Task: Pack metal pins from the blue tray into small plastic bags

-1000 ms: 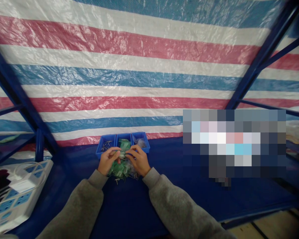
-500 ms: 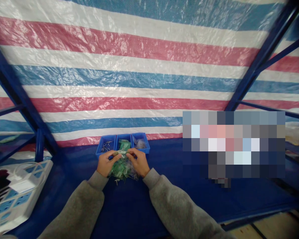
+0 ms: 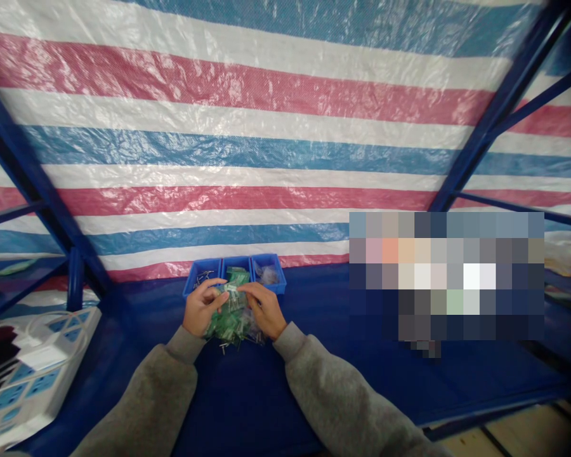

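My left hand point(image 3: 202, 308) pinches a small clear plastic bag point(image 3: 233, 297) at its left side; short metal pieces like screws show through it. At the bag's upper right edge, my right hand point(image 3: 265, 308) has thumb and fingers pressed together. Below both hands lies a pile of green-tinted clear bags point(image 3: 227, 325) with loose metal pieces around it. Just behind are three joined blue bins: the left bin point(image 3: 188, 284) holds metal pieces, the middle bin point(image 3: 235, 260) green bags, and the right bin point(image 3: 280, 282) clear plastic bits.
A white power strip point(image 3: 52, 390) with a plugged-in adapter and cables lies at the left. The blue tabletop point(image 3: 323, 330) runs under everything. Behind it hangs a striped tarp point(image 3: 266, 152) between blue frame posts point(image 3: 476, 133). A blurred-out patch covers the right side.
Both hands stay over the pile with the bag. Half a second ago both pinched its top edge level; now the bag hangs lower in view and my left forefinger is raised.
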The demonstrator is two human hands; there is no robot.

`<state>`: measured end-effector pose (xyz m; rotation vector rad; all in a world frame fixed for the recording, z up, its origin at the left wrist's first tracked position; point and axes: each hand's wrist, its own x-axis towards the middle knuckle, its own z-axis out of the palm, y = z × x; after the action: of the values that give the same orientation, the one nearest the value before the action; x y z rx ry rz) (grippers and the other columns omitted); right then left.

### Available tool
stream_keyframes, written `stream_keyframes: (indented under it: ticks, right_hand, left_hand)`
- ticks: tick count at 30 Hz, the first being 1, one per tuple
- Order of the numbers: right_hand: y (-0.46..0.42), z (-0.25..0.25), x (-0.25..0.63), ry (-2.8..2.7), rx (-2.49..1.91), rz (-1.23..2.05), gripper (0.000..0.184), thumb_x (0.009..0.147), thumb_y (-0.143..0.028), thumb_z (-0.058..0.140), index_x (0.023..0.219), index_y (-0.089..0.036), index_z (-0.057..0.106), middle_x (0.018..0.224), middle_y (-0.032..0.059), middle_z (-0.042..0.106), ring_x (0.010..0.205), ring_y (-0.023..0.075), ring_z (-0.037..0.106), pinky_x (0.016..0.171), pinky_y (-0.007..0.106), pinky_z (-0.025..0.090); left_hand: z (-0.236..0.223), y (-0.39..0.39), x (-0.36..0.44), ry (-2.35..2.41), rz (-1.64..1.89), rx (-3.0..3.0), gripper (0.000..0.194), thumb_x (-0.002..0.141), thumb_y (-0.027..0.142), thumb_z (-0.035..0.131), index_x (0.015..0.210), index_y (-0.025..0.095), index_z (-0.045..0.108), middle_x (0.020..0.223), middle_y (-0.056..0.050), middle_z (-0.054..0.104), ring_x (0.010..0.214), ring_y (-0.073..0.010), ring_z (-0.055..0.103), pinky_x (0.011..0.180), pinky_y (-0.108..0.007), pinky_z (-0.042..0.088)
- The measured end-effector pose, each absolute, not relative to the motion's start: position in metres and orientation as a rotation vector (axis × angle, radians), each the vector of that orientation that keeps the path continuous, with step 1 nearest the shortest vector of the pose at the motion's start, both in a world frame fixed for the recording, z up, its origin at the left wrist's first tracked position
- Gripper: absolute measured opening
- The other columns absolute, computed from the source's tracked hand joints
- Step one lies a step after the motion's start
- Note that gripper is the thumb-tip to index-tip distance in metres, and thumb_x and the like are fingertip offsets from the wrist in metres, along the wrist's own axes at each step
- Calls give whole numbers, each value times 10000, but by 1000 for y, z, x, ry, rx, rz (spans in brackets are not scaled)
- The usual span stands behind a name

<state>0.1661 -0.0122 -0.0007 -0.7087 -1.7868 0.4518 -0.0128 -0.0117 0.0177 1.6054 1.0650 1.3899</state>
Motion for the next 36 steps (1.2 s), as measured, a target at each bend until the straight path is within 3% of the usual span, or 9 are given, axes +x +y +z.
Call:
stream_keyframes:
  ticks: [5, 9, 13, 15, 19, 22, 27, 30, 36]
  right_hand:
    - [-10, -2, 166, -1778, -726, 385, 184, 831, -164, 527, 976, -208, 631, 1148, 85, 524, 951, 168, 546, 823, 298, 463]
    - [-7, -6, 165, -1730, -806, 396, 97, 857, -220, 523, 876, -181, 609, 929, 66, 605, 862, 167, 570, 755, 272, 460]
    - [-5, -10, 164, -1758, -877, 425, 114, 856, -248, 531, 800, -174, 598, 735, 22, 617, 675, 143, 567, 652, 242, 445]
    - [-6, -11, 162, -1736, -881, 439, 111, 844, -258, 549, 787, -176, 597, 721, 13, 618, 658, 137, 568, 635, 234, 445]
    - [-8, -11, 161, -1629, -865, 523, 155, 832, -258, 558, 966, -180, 566, 701, -8, 610, 612, 126, 571, 603, 222, 461]
    - [-11, -9, 161, -1597, -829, 562, 247, 889, -204, 432, 1127, -178, 490, 714, -8, 604, 563, 112, 556, 608, 230, 475]
    - [-13, -4, 164, -1718, -757, 413, 283, 851, -118, 445, 1078, -216, 584, 1110, 81, 540, 883, 156, 574, 784, 288, 478]
    - [-13, -2, 164, -1776, -736, 347, 261, 808, -101, 514, 1006, -226, 629, 1183, 82, 488, 986, 178, 538, 834, 313, 463]
    - [-10, -5, 164, -1737, -767, 330, 136, 856, -159, 489, 913, -188, 609, 1061, 84, 572, 981, 178, 544, 871, 314, 436]
  left_hand:
    - [12, -7, -12, 1008, 1354, 1544, 290, 739, 372, 648, 905, 136, 622, 599, 2, 578, 541, -120, 526, 549, -239, 421]
    - [7, -4, -12, 985, 1393, 1628, 368, 821, 455, 513, 876, 117, 649, 667, -46, 590, 623, -150, 543, 615, -282, 452]
    - [7, -4, -13, 1039, 1360, 1840, 247, 695, 367, 686, 800, 145, 658, 869, -67, 607, 837, -189, 563, 708, -277, 464]
    - [7, -5, -12, 1055, 1315, 1849, 230, 685, 342, 697, 796, 146, 652, 843, -53, 619, 826, -185, 573, 717, -274, 467]
    - [7, -8, -10, 1079, 1239, 1765, 230, 695, 339, 688, 780, 128, 651, 709, -23, 635, 694, -157, 586, 676, -266, 475]
    - [9, -8, -11, 1078, 1242, 1665, 257, 693, 352, 690, 786, 116, 649, 694, -26, 644, 636, -151, 588, 625, -265, 486]
    - [13, -9, -10, 1051, 1316, 1521, 395, 676, 327, 714, 992, 142, 566, 601, 25, 598, 515, -117, 557, 537, -239, 464]
    - [12, -9, -9, 1002, 1329, 1481, 532, 677, 316, 716, 1125, 196, 456, 561, 70, 548, 467, -96, 525, 495, -211, 429]
    - [13, -12, -10, 1026, 1286, 1686, 256, 815, 376, 549, 919, 147, 601, 600, 9, 554, 544, -115, 518, 545, -232, 421]
